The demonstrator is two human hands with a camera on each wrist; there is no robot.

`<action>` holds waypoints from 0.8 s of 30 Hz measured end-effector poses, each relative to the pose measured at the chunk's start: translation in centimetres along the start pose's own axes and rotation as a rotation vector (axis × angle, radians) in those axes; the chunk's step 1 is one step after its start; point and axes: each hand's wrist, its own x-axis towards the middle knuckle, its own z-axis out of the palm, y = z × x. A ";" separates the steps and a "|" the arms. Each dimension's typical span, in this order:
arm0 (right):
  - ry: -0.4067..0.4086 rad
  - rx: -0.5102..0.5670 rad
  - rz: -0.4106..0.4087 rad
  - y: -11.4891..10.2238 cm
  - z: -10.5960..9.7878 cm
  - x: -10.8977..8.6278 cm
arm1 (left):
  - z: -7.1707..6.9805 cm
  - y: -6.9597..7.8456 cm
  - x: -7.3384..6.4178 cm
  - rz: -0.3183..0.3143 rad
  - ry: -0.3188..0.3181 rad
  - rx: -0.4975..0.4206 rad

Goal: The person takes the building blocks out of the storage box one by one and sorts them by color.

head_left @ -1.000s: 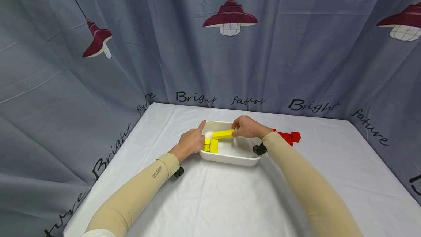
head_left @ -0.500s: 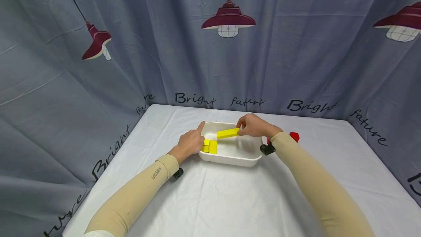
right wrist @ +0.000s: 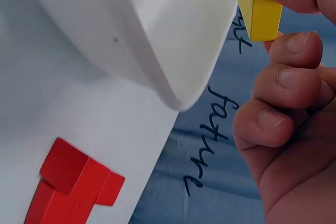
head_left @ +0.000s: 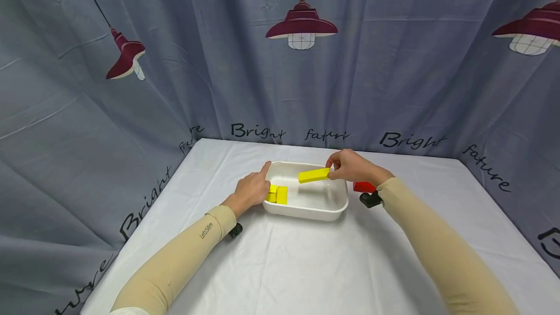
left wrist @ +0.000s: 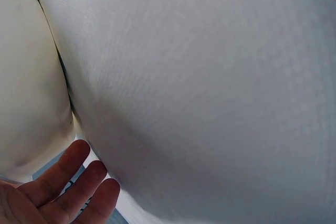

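Note:
In the head view my right hand [head_left: 347, 165] pinches one end of a long yellow block [head_left: 314, 175] and holds it over the white tray [head_left: 306, 215]. The right wrist view shows the thumb and index finger on the yellow block [right wrist: 265, 17], with the other fingers curled below. At the tray's left end lies my left hand [head_left: 251, 190], index finger stretched along the rim. In the left wrist view, three fingers of the left hand [left wrist: 68, 192] extend loosely beside the cream wall of the tray [left wrist: 31, 77]. More yellow blocks [head_left: 282, 195] lie in the tray's left corner.
Red blocks [right wrist: 68, 187] lie on the white cloth to the right of the tray, partly hidden by the right wrist in the head view. The white-covered table [head_left: 280, 266] ends at a grey-blue curtain [head_left: 245, 72] printed with lamps and lettering.
My right hand has moved right and slightly up with the long yellow block, away from the other yellow blocks. The left hand stays on the tray's left end.

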 end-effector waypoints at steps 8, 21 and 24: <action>0.025 -0.028 0.016 0.7 -1.0 -2.3 | -0.1 0.1 -0.1 -0.001 -0.003 0.004; 0.087 -0.046 0.010 3.2 -1.8 -6.1 | -0.1 0.0 0.0 0.000 -0.014 0.004; 0.106 -0.044 0.009 3.5 -1.9 -7.0 | -0.2 -0.1 0.0 -0.001 -0.018 0.001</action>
